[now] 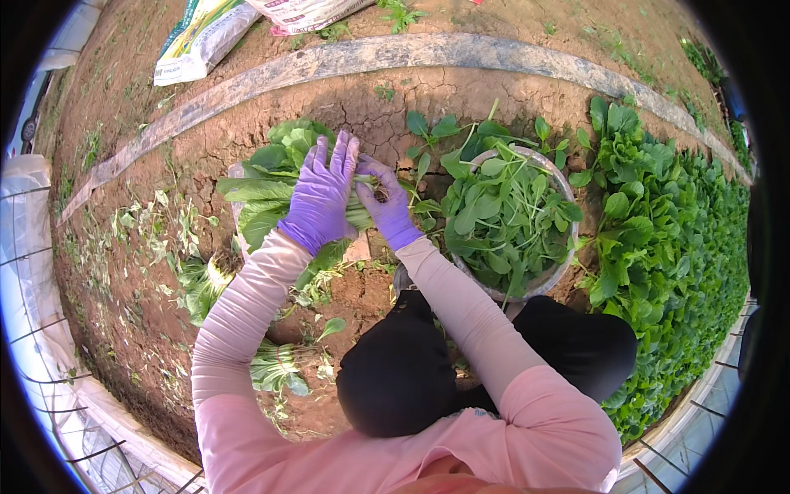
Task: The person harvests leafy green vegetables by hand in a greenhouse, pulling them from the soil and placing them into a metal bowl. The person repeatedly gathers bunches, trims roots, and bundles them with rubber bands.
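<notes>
A pile of leafy green vegetables lies on a pale board on the soil, stems pointing right. My left hand, in a purple glove, rests flat across the leaves and stems with its fingers extended. At the stem ends, my right hand, gloved alike, has thumb and fingers curled around some stems near the roots. Just right of it stands a round tub heaped with loose leafy greens. A tied bunch of greens lies below, and another bunch sits at the left.
Dense green plants grow along the right. A long pale strip curves across the soil beyond the hands. Printed sacks lie at the top left. Scattered leaves cover the ground at left, beside plastic sheeting. My bent knees are close below.
</notes>
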A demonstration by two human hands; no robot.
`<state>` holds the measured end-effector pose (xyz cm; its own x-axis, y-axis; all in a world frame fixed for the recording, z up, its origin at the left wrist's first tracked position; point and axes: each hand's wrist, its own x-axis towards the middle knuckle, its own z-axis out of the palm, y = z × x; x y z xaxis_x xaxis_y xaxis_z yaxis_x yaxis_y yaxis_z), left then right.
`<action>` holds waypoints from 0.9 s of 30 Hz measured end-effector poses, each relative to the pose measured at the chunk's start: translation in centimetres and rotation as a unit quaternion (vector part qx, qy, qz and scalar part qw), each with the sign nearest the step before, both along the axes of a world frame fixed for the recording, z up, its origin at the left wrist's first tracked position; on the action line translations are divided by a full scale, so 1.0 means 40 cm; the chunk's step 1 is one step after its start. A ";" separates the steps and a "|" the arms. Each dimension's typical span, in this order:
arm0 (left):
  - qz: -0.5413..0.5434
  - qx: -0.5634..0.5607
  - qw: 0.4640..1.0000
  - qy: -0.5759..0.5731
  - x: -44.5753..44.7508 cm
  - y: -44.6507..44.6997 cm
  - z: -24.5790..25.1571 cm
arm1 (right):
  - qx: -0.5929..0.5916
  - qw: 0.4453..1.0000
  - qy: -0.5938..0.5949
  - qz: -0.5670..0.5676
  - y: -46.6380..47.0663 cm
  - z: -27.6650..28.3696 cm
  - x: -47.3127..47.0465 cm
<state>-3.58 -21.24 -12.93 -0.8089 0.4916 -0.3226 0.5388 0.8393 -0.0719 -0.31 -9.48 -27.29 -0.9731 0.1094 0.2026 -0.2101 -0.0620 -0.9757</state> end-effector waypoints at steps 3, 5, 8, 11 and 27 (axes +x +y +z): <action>-0.076 0.030 0.994 -0.076 -0.068 -0.033 -0.052 | 0.004 0.999 -0.002 0.034 0.008 0.001 0.011; -0.082 0.044 0.990 -0.106 -0.083 -0.051 -0.076 | -0.055 0.994 -0.060 0.079 0.024 0.012 0.015; -0.086 0.064 0.986 -0.124 -0.083 -0.056 -0.083 | -0.401 0.892 -0.183 -0.106 0.000 -0.057 0.035; -0.048 0.064 0.989 -0.124 -0.053 -0.036 -0.068 | -0.638 0.717 -0.279 -0.022 -0.020 -0.039 0.060; 0.041 0.102 0.993 -0.052 0.038 -0.035 -0.095 | -0.587 0.751 -0.293 0.079 0.001 -0.023 0.041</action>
